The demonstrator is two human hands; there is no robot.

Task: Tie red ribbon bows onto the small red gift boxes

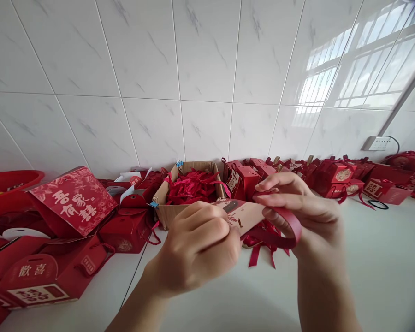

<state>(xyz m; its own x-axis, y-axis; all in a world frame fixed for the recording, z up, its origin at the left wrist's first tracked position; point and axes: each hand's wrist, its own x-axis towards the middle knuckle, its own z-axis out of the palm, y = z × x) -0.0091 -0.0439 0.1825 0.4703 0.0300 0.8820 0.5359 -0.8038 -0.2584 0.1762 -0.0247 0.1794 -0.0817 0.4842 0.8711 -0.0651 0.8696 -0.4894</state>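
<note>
My left hand [197, 244] is closed round one end of a small flat paper tag [244, 214], tan with red print. My right hand [293, 207] pinches the tag's other end together with a dark red ribbon [283, 228] that loops out under its fingers. Both hands hover above a white table [383, 267]. Right behind them stands an open cardboard box [166, 213] filled with red ribbons [190, 184]. More ribbon ends [261, 253] lie on the table under the hands.
Several red gift boxes [72, 200] with white characters pile up at the left, beside a red basin [10, 182]. More small red boxes [335, 177] line the tiled wall to the right. A black ring [378, 204] lies on the table; a wall socket [375, 143] is above it.
</note>
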